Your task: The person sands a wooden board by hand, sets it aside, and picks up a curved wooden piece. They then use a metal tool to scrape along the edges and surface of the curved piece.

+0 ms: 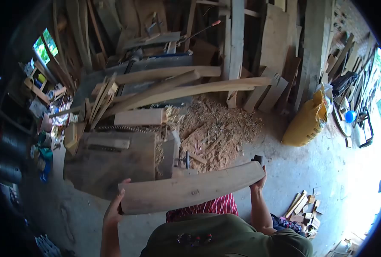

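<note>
A long, slightly curved wooden plank [186,190] spans the space in front of my body, with a small dark mark near its middle. My left hand [114,206] grips its left end, thumb up along the edge. At the other end, my right hand [259,180] is closed around the plank from below, its fingers partly hidden behind the wood. A small dark piece [257,159] shows at the plank's upper right corner. Just beyond the plank lies the flat top of a woodworking machine [117,160].
Curved timbers [190,92] lie across the machine beside a wooden block [140,116]. Wood shavings [220,132] are heaped on the floor. A yellow sack [307,122] stands to the right, offcuts [304,210] lie at lower right, and tall boards [276,38] lean at the back.
</note>
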A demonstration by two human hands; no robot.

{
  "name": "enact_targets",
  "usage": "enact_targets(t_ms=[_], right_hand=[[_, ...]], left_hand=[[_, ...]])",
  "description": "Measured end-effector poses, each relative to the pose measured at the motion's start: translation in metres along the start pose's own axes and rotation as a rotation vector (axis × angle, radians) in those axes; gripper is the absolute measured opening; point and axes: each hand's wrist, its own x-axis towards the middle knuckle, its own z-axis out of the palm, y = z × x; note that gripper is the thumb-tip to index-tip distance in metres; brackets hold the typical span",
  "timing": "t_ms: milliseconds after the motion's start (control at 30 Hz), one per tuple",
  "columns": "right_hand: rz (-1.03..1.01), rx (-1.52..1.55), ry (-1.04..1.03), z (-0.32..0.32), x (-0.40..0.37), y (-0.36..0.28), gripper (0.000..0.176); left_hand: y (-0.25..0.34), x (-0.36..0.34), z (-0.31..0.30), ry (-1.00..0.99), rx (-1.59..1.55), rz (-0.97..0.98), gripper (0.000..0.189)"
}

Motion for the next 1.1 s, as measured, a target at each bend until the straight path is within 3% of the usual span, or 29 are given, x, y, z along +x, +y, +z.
enact_targets(t_ms=[167,267,367,467,600,800,933,1000,1033,1100], right_hand=[[-0.105,0.073,-0.046,-0.014,0.038,-0.076,0.057],[-0.161,0.175,-0.001,-0.035,0.064,-0.133,0.056],[-0.164,0.253,-0.009,-0.057,0.077,-0.198,0.055],[-0.212,0.259,-0.023,-0.077,0.092,-0.266,0.056],[-0.214,0.280,-0.070,-0.090,0.127,-0.330,0.057],[-0.149,0.278,-0.099,-0.103,0.225,-0.377,0.058],[-0.092,0.196,0.122,-0.070,0.307,-0.404,0.059],[-0.103,0.113,0.267,-0.060,0.346,-0.412,0.062],[-0.152,0.024,0.359,-0.085,0.381,-0.421,0.064],[-0.147,-0.174,1.096,-0.047,0.395,-0.429,0.065]], left_hand=[[-0.004,0.047,0.077,-0.149,0.134,-0.043,0.054],[-0.017,0.074,0.145,-0.154,0.134,-0.017,0.051],[-0.021,0.097,0.227,-0.101,0.170,-0.130,0.050],[-0.030,0.117,0.306,-0.249,0.237,-0.044,0.051],[-0.036,0.127,0.384,-0.244,0.276,-0.013,0.052],[-0.041,0.177,0.435,-0.210,0.142,-0.141,0.048],[-0.047,0.209,0.477,-0.041,0.061,-0.145,0.045],[-0.060,0.236,0.491,-0.071,0.027,-0.091,0.044],[-0.067,0.251,0.503,-0.079,-0.021,-0.047,0.044],[-0.079,0.267,0.524,-0.005,-0.011,-0.135,0.044]])
